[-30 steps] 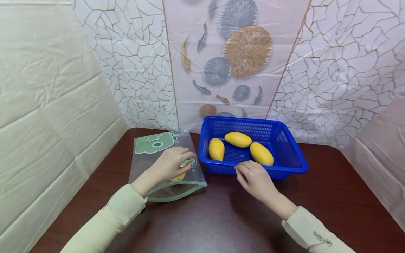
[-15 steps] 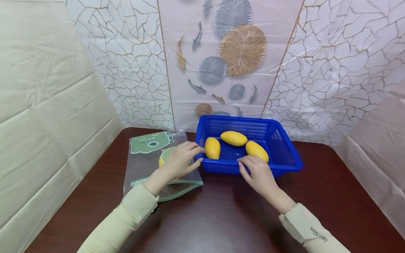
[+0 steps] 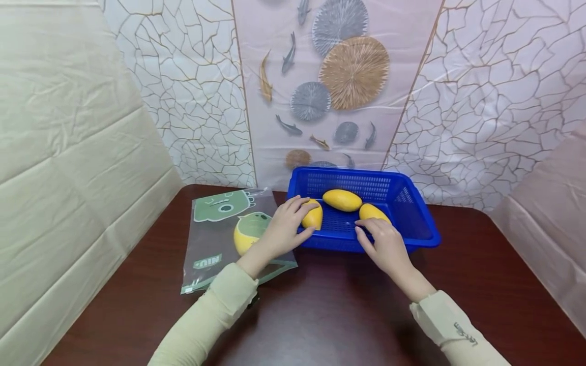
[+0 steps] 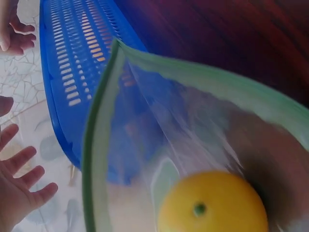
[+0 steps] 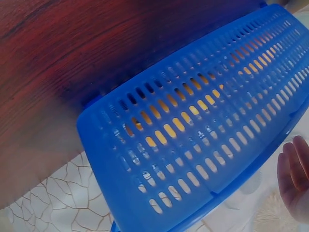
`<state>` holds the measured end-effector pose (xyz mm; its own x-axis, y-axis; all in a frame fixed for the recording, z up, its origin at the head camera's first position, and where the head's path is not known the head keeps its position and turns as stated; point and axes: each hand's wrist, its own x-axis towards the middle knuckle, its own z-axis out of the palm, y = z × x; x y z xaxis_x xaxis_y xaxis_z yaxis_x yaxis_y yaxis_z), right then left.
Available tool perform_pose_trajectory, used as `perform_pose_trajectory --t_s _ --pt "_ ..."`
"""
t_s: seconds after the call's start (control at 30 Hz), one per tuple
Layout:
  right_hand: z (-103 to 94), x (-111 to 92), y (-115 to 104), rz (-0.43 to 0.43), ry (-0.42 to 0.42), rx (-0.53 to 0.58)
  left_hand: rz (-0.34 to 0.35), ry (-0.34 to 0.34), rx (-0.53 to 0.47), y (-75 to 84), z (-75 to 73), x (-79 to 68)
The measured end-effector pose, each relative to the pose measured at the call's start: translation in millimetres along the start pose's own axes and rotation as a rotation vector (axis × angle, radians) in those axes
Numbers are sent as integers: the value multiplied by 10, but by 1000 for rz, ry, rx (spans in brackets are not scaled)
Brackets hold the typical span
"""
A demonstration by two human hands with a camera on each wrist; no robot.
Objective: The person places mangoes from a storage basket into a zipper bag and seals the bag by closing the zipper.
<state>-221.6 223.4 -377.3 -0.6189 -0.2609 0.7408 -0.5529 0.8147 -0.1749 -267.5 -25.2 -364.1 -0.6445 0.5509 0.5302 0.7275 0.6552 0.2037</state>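
Observation:
My left hand [image 3: 285, 227] reaches over the left end of the blue basket [image 3: 414, 216], fingers spread above the left mango [image 3: 313, 216] and partly covering it. Over the front rim hovers my right hand [image 3: 384, 243], its loosely bent fingers beside the right mango [image 3: 374, 212]. A third mango [image 3: 342, 200] lies farther back in the basket. Left of the basket, a clear zip bag [image 3: 201, 244] with a green cartoon print lies flat. Inside it is another mango [image 4: 212, 205], its stem end facing the gaping green-edged mouth in the left wrist view.
The dark red-brown table [image 3: 316, 315] carries the bag and basket side by side. Behind them stands a patterned cloth backdrop [image 3: 274, 147], with a pale cloth wall [image 3: 87, 168] on the left. Slotted basket sides show in both wrist views.
My left hand has moved right, from over the bag's mouth to the left mango in the basket, its fingers spreading. My right hand has shifted slightly toward the right mango.

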Motion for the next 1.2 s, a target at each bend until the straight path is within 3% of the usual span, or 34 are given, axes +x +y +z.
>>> perform_pose_trajectory --t_s 0.3,0.63,0.97,1.2 --pt "6 -3 105 22 21 3 -100 -56 24 42 111 179" --pt "8 25 162 28 27 -24 -160 -116 -30 -82 247 302" --pt "32 74 199 1 8 -57 -276 -245 31 -217 328 367" --pt "-3 108 245 -25 -8 -88 -180 -338 33 -214 357 409"
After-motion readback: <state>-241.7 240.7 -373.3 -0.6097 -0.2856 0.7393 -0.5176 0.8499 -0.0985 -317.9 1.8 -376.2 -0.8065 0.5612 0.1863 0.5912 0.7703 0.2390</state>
